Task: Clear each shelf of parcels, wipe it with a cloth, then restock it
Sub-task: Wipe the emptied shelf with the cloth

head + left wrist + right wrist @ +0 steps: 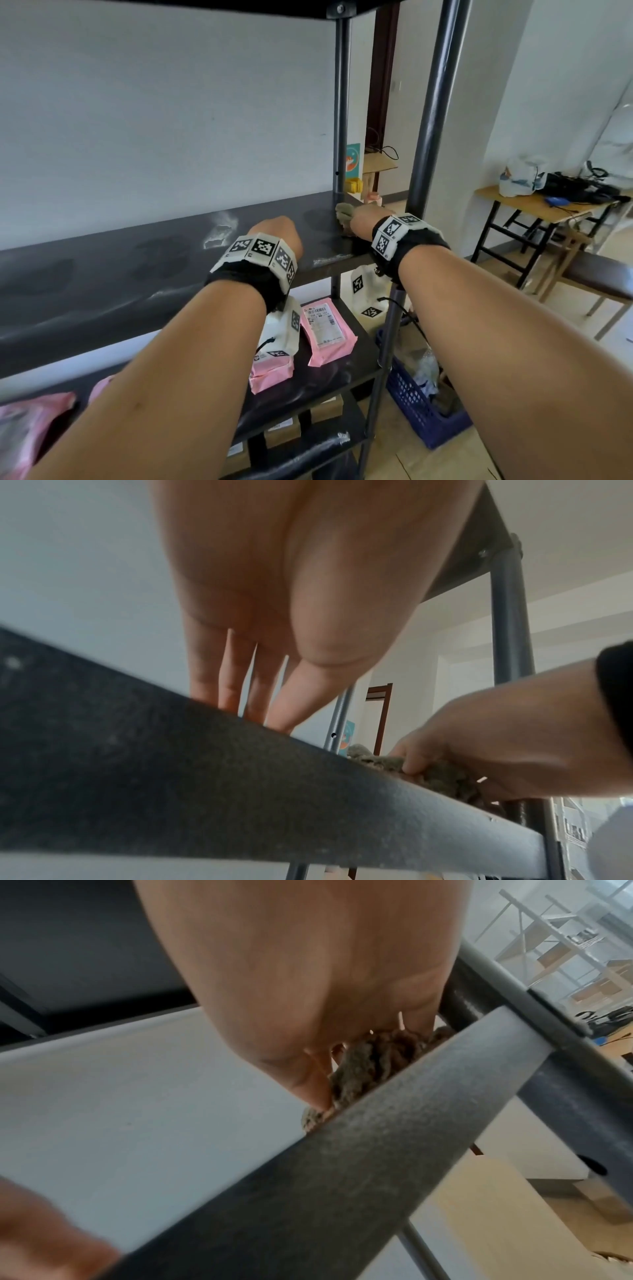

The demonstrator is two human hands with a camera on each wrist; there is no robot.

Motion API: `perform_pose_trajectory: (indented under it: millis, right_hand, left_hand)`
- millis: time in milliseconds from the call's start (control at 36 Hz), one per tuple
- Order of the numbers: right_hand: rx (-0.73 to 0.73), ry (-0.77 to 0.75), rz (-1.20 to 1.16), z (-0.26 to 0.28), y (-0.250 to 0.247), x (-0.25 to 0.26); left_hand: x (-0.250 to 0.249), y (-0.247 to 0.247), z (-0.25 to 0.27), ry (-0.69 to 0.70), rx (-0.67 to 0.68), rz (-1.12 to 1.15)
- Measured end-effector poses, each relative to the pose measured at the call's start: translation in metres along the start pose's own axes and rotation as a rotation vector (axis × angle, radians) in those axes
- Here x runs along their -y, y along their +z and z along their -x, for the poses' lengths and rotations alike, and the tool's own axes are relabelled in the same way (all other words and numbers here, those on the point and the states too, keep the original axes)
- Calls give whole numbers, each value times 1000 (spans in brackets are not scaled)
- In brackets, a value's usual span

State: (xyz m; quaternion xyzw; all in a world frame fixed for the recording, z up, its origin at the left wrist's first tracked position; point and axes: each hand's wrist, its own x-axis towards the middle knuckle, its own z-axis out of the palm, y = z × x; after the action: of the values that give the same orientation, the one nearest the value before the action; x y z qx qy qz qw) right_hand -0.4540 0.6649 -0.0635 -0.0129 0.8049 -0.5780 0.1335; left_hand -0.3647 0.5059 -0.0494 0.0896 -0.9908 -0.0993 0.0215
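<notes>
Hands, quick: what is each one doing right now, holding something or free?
Left hand: open, fingers straight, tips down on the shelf, holding nothing.
Right hand: grips the cloth on the shelf.

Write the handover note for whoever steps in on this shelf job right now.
Right hand: grips the cloth, bunched, at the right end of the shelf being wiped.
Left hand: fingers straight, resting on that shelf, holding nothing.
Parcels: none on this shelf; pink parcels lie on the shelf below, brown boxes lower down.
Done: this shelf is cleared and wiping is under way.
Left: dusty streaks remain mid-shelf; finish wiping, restock, then do the lower shelves.
</notes>
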Motion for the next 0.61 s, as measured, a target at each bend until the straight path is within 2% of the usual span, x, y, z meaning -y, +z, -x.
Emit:
perform_pose_trajectory:
  millis: [28, 56, 83, 111, 167, 361, 417, 472, 611]
  right_hand:
    - [-3, 77, 64, 10, 6, 8]
    - [-22, 123, 275, 19, 13, 14]
    - [-127, 146, 429, 29, 16, 19]
    - [-263, 123, 556, 40, 21, 25]
    - [-282, 38, 702, 54, 26, 25]
    - [-247, -64, 973, 78, 44, 24]
    - [-231, -83, 1024, 87, 50, 25]
    - [-242, -104, 1016, 96, 55, 26]
    - [-283, -137, 971, 111, 61, 27]
  left_hand:
    - [-2, -1, 2, -3, -1, -11]
    - [-2, 0, 2, -5, -3, -20]
    - [-2, 0, 4, -10, 8, -31]
    - [-1, 1, 4, -12, 18, -37]
    - [3, -1, 5, 0, 41, -69]
    - [15, -4, 6, 76, 129, -146]
    - [19, -8, 11, 117, 95, -162]
    - [25, -6, 7, 91, 111, -162]
    - [31, -15, 8, 166, 59, -136]
